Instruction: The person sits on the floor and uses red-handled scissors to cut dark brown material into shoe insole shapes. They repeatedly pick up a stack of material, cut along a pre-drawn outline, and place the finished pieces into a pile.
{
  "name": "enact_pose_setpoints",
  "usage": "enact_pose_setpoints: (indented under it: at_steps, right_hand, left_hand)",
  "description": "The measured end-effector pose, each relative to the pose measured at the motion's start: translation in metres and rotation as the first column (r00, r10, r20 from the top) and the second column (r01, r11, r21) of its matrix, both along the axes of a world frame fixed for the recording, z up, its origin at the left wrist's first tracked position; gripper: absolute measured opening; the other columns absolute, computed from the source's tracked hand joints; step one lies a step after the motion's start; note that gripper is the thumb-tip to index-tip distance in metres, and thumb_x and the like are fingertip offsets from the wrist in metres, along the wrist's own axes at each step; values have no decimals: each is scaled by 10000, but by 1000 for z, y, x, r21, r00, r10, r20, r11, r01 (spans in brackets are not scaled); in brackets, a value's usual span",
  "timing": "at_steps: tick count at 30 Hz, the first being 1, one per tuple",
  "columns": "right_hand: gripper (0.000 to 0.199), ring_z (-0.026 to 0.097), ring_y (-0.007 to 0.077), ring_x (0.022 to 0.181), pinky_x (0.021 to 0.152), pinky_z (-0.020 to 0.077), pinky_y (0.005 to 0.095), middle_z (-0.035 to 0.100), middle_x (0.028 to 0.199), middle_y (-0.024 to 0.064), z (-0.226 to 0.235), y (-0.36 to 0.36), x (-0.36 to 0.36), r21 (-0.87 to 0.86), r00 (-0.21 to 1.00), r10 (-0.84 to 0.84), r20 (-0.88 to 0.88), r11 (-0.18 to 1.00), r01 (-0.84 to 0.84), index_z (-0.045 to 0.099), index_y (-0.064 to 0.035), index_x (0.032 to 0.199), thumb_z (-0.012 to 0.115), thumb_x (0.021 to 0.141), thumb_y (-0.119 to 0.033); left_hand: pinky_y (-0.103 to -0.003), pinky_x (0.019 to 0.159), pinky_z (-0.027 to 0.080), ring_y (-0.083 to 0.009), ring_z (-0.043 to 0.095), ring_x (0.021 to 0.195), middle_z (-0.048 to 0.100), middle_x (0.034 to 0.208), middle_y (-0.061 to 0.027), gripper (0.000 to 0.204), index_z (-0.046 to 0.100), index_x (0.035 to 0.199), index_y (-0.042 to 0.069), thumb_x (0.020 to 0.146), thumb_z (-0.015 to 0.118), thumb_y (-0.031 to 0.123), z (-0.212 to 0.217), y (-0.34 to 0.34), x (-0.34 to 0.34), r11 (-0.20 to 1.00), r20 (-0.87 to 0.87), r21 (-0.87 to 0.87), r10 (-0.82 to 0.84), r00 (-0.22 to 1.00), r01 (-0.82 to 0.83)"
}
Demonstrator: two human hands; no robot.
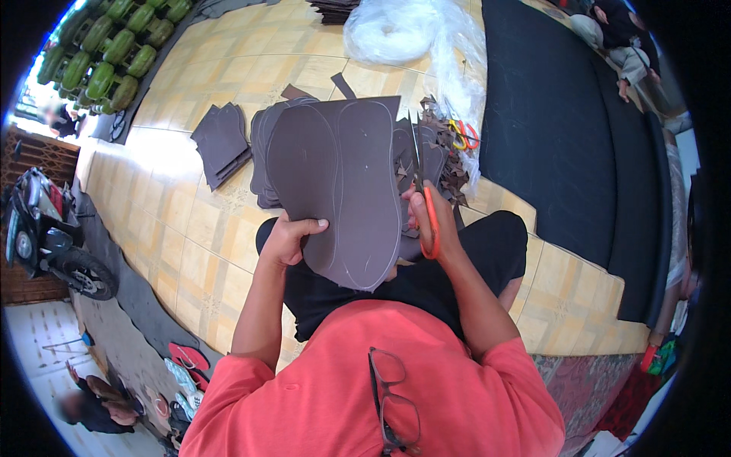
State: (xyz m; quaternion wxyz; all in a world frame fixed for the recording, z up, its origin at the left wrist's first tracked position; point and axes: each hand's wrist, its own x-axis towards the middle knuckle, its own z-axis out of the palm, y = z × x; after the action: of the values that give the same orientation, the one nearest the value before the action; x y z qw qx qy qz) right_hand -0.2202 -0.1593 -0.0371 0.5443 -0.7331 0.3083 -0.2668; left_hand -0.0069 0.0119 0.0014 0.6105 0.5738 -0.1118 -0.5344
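My left hand (291, 238) grips the lower left edge of a dark brown sheet (352, 183), its thumb on top and its fingers hidden underneath. Pale outlines shaped like shoe soles are drawn on the sheet. To the right of it, my right hand (440, 217) is closed round the orange handles of a pair of scissors (431, 225). The blades point away from me, slightly apart, beside the sheet's right edge. Brown cut pieces (263, 156) lie in a pile on the floor beyond the sheet, and offcuts (449, 164) are heaped at the right.
A small stack of brown sheets (221, 145) lies on the tiles at the left. Other scissors (464, 135) rest by the offcuts. Clear plastic wrap (403, 34) spreads beyond, and black material (556, 137) covers the right side. A motorcycle (57, 236), green gas cylinders (114, 49) and people stand farther off.
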Motion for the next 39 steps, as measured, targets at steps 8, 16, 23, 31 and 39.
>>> enact_pose_setpoints:
  at_steps: [8,16,23,31,39]
  right_hand:
    - [262,632,383,840,744,481,420,632,884,219,21,-7,1,-78,1000,-10,13,997,11,504,20,957,537,971,-240]
    - [346,566,322,676,648,454,394,570,745,175,30,-4,-3,-68,1000,1,17,998,0,469,-5,864,548,970,-324]
    - [397,401,266,573,567,383,372,433,620,143,29,-10,-16,-11,995,88,-35,996,-88,446,-13,775,546,974,-342]
    - [396,418,258,607,590,384,383,441,641,144,36,-15,-25,30,982,165,-89,986,-163,457,2,777,520,985,-329]
    - [488,456,116,402,382,392,266,464,559,11,-11,-33,-47,366,986,114,-120,928,-63,550,-20,780,493,984,-460]
  left_hand:
    - [-352,984,427,-226,576,1086,625,1141,-101,606,554,1258,-31,672,710,-25,-2,6,-4,990,-56,83,-110,992,115]
    - [-378,970,446,-279,617,1047,657,1114,-141,578,602,1200,-52,636,702,24,-6,8,-2,990,-21,62,-123,992,124]
    - [-319,971,418,-212,592,1036,648,1105,-95,584,598,1200,-45,632,720,12,7,12,25,971,9,126,-206,979,203]
    - [-325,1004,389,-220,543,1116,625,1162,-101,639,574,1246,-37,631,729,46,-4,20,43,955,53,154,-264,963,253]
    - [-319,986,415,-198,549,1105,618,1154,-95,607,546,1276,-26,701,715,77,-9,15,69,953,78,165,-270,960,255]
